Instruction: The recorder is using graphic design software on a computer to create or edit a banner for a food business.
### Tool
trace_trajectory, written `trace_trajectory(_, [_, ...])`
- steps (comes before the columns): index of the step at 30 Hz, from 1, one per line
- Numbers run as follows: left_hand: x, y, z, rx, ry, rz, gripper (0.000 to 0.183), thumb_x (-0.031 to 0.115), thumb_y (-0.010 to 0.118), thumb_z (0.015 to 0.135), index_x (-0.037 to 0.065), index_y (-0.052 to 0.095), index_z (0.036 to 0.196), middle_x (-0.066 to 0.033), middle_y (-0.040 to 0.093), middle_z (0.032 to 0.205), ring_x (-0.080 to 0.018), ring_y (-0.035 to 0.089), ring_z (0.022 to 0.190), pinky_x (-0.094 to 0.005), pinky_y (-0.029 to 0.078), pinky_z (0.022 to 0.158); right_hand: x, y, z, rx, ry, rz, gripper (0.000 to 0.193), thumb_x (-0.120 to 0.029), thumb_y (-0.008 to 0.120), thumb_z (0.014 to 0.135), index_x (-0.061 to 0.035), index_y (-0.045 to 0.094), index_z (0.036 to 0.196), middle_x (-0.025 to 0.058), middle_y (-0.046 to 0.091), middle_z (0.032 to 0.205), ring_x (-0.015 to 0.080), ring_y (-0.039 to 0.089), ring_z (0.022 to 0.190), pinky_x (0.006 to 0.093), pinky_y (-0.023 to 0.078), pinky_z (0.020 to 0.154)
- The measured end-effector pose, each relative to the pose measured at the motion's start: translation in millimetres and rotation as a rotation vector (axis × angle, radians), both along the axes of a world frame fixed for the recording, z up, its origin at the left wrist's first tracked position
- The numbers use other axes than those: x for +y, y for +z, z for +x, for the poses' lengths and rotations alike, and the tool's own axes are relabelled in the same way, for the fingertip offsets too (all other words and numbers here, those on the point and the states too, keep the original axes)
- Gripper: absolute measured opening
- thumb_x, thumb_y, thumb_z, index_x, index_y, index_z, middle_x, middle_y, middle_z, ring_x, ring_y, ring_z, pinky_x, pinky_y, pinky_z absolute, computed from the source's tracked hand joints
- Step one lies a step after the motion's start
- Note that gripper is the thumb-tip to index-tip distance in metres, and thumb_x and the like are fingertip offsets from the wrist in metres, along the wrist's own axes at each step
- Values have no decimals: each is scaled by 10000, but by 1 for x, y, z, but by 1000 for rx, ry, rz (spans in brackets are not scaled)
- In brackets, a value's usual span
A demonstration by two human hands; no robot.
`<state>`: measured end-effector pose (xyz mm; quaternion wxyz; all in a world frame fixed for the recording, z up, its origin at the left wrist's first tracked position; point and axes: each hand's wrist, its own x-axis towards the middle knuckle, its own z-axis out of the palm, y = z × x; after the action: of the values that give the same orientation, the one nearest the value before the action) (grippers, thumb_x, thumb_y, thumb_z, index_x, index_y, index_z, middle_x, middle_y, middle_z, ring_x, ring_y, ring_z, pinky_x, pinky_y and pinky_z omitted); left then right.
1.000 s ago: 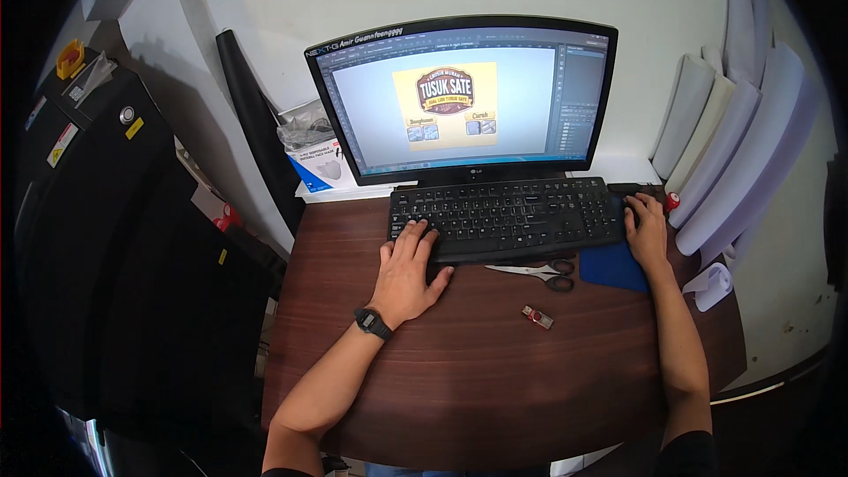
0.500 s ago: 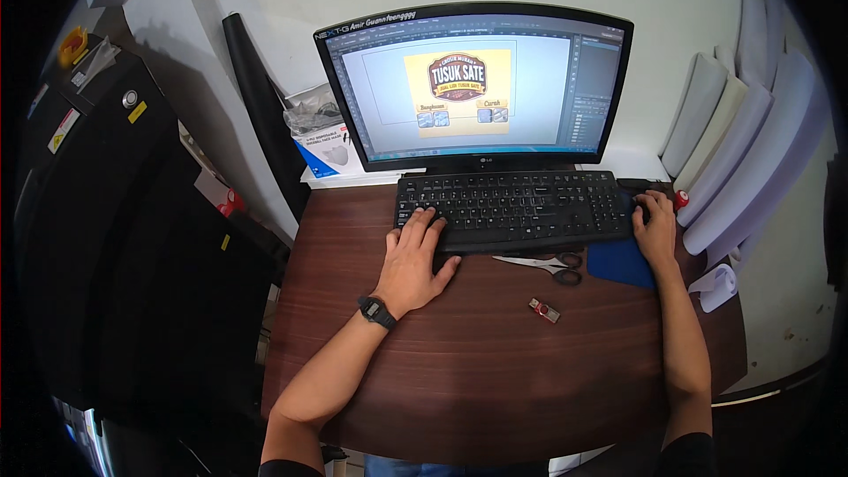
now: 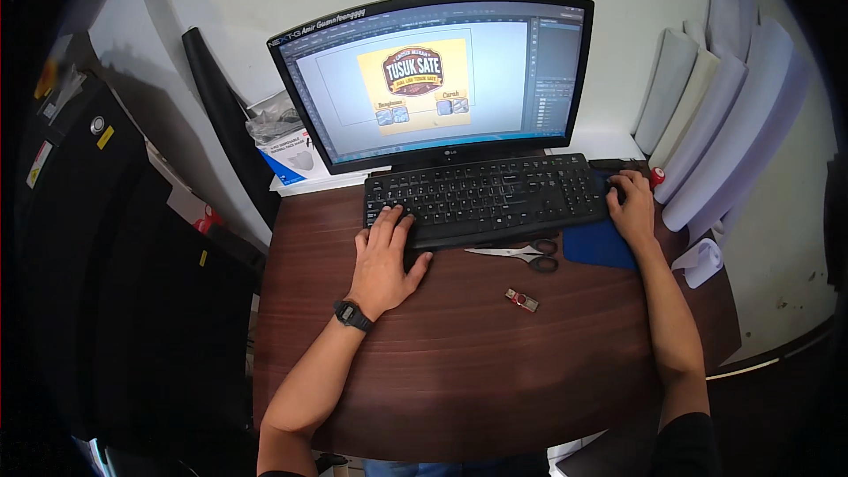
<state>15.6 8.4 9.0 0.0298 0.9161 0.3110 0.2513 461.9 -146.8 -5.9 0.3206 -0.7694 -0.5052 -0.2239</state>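
Note:
My left hand rests with its fingers spread on the lower left keys of a black keyboard, thumb on the desk just below. A black digital watch is on that wrist. At the keyboard's right end, my right hand is curled over a dark computer mouse, mostly hidden beneath the fingers, on a blue mouse pad. Behind the keyboard stands a monitor showing a design program with a yellow poster layout, a dark badge and small pictures on it.
Scissors with black handles lie below the keyboard, and a red and silver USB stick nearer me on the brown desk. White rolls lean at right. A boxed item stands left of the monitor; a large black machine is farther left.
The whole view has shifted, so the desk and monitor sit farther left in the picture. Both hands keep their places on the keyboard and mouse.

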Motion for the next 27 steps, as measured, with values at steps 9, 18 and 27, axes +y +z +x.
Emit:
trace_trajectory(9, [0, 0, 1, -8, 6, 19, 673, 313, 760, 887, 22, 507, 1439, -198, 432, 1548, -374, 379, 1477, -511, 312, 1137, -3, 0, 1, -14, 16, 14, 214, -133, 686, 860, -49, 750, 1046, 129, 669, 1176, 342, 622, 1090, 437, 511, 926])
trace_trajectory(18, [2, -2, -1, -9, 0, -11, 682, 327, 755, 896, 10, 505, 1446, -206, 424, 1550, -386, 368, 1479, -522, 306, 1164, -2, 3, -3, -3, 2, 6, 234, -126, 680, 867, -48, 731, 1081, 141, 663, 1185, 355, 620, 1105, 444, 506, 953])
trace_trajectory(27, [3, -3, 0, -21, -18, 9, 677, 335, 743, 904, 3, 504, 1444, -225, 428, 1539, -403, 363, 1477, -538, 298, 1189, -2, -1, 2, -21, 14, 10, 227, -124, 685, 886, -48, 729, 1096, 147, 662, 1198, 357, 618, 1118, 444, 501, 964])
